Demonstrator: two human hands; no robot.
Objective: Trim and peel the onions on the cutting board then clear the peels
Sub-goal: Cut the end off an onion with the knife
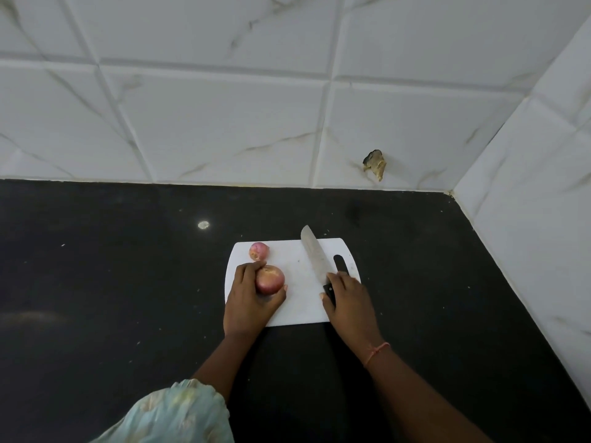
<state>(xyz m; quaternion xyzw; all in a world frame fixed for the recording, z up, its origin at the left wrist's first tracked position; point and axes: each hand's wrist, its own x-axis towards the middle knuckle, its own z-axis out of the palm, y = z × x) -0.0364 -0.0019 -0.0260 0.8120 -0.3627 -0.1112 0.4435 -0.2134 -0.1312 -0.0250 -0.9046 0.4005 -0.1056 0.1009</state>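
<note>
Left hand cups larger onion on cutting board; right hand grips knife handle.

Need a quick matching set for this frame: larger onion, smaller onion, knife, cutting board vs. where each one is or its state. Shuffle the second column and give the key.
Column 1:
1. larger onion
2. smaller onion
3. knife
4. cutting board

Column 2:
A. lies flat on the black counter
B. handle under the right hand, blade resting on the board
C. sits untouched at the board's far left corner
D. gripped by the left hand

Pairs: 1-D, 2-C, 3-B, 4-A
</note>
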